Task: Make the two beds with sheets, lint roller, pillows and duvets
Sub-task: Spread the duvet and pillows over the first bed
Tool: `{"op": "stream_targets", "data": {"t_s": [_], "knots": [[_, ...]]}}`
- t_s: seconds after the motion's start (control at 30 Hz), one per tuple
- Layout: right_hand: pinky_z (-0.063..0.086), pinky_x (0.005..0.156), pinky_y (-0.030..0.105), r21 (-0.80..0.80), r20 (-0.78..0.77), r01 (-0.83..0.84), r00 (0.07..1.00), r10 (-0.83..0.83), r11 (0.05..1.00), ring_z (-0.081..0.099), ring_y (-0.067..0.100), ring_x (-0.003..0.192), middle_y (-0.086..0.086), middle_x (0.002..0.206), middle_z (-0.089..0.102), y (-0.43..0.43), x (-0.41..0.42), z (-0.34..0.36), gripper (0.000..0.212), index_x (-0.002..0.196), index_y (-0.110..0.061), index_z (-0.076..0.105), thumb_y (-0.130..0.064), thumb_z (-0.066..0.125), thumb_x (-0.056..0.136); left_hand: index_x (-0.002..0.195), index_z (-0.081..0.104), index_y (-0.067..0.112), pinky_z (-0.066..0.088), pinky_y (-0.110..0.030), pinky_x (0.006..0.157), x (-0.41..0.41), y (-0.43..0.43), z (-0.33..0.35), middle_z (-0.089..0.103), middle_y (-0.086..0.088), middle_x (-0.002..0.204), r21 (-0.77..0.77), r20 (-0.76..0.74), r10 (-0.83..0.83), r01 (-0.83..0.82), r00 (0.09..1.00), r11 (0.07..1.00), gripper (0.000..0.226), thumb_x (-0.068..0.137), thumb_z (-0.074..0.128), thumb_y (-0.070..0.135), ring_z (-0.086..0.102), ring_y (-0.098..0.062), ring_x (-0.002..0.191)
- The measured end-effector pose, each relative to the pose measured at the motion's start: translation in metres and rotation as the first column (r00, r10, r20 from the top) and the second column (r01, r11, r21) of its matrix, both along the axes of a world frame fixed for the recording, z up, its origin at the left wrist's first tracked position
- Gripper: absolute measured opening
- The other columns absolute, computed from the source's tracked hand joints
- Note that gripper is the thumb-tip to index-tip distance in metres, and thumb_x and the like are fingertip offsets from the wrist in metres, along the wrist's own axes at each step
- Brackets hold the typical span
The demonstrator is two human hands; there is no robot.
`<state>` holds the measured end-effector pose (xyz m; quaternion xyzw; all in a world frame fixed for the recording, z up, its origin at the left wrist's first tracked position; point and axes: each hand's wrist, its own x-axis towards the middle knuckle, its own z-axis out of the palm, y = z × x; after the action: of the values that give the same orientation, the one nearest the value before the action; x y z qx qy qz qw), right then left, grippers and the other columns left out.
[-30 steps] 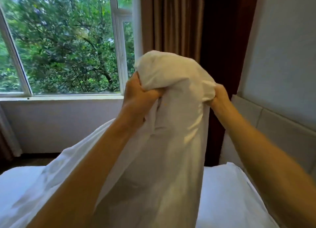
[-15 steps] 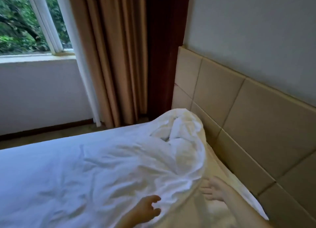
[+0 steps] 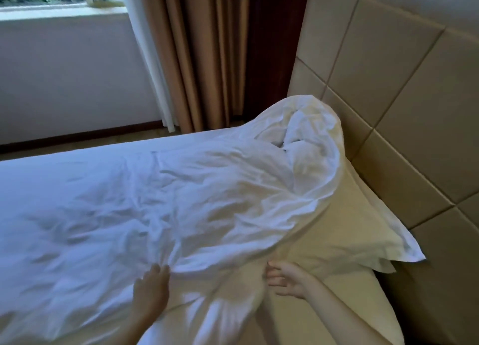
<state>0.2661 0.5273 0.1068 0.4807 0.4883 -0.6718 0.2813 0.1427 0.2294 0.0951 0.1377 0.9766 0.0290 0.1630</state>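
Observation:
A white duvet (image 3: 160,202) lies rumpled across the bed, its far end bunched in a heap (image 3: 305,127) against the headboard. A white pillow (image 3: 363,230) lies at the head of the bed, partly under the duvet's edge. My left hand (image 3: 151,289) rests flat with its fingertips touching the duvet's near fold. My right hand (image 3: 286,280) hovers with spread fingers just beside the duvet's edge, over the sheet (image 3: 337,316), and holds nothing.
A tan padded headboard (image 3: 404,106) runs along the right. Beige and dark curtains (image 3: 207,54) hang at the far corner, next to a window sill (image 3: 59,9). A strip of floor (image 3: 77,145) lies between bed and wall.
One second ago both hands gripped the bunched duvet held up in the air. It now lies dropped on the bed, both hands have let go, and my view has swung right and down.

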Motion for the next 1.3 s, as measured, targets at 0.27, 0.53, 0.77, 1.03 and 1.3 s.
{"op": "stream_targets", "data": {"t_s": [0.27,0.53,0.77,1.03,1.3], "knots": [[0.046,0.074,0.036,-0.303,-0.207,-0.022,0.977,-0.044,0.953,0.06,0.027,0.104,0.011,0.107,0.063,-0.077,-0.001,0.015,0.069,0.117,-0.027,0.048,-0.072,0.063,0.067,0.093,0.057,0.008,0.04,-0.035,0.075,-0.028,0.062,0.066,0.067,-0.016,0.104,0.262,0.049,0.008,-0.021,0.999,0.965,0.016,0.095,0.041,0.01,0.058,-0.033,0.101],[0.041,0.099,0.034,-0.392,-0.486,0.329,0.719,-0.497,0.859,0.06,0.023,0.101,0.017,0.103,0.065,-0.052,-0.062,0.128,0.036,0.107,-0.004,0.062,-0.035,0.044,0.097,0.094,0.062,0.0,0.048,-0.036,0.08,0.006,0.164,0.178,0.063,-0.015,0.091,0.827,0.491,-0.084,-0.433,0.867,0.357,0.026,0.097,0.044,0.018,0.06,-0.024,0.089],[0.051,0.064,0.017,-0.109,-0.75,0.597,0.476,-0.46,0.795,0.063,0.021,0.088,0.001,0.077,0.062,0.099,-0.065,0.262,0.023,0.099,0.001,0.067,-0.007,0.048,0.089,0.125,0.052,0.013,0.047,-0.031,0.095,0.01,0.182,0.278,0.061,-0.001,0.122,0.952,0.303,-0.549,-0.274,0.779,0.136,0.027,0.101,0.039,0.012,0.062,-0.019,0.11],[0.052,0.074,0.028,0.162,-0.762,0.806,0.469,-0.447,0.569,0.064,0.017,0.09,0.005,0.103,0.065,0.197,-0.04,0.218,0.026,0.114,-0.018,0.053,-0.033,0.044,0.095,0.143,0.034,0.019,0.029,-0.045,0.107,-0.031,0.058,0.107,0.035,-0.014,0.147,0.316,0.218,0.359,-0.413,0.908,0.854,0.061,0.089,0.059,0.033,0.033,-0.035,0.133],[0.045,0.06,0.027,0.305,-0.161,0.29,0.955,-0.251,0.907,0.052,0.02,0.069,0.017,0.093,0.063,0.047,0.052,0.062,0.057,0.105,-0.003,0.063,-0.04,0.082,0.067,0.15,0.018,0.017,0.028,-0.053,0.105,0.017,-0.004,0.025,0.019,-0.03,0.146,0.166,0.318,0.575,-0.642,0.754,0.749,0.103,0.07,0.079,0.04,0.029,-0.048,0.13]]}}
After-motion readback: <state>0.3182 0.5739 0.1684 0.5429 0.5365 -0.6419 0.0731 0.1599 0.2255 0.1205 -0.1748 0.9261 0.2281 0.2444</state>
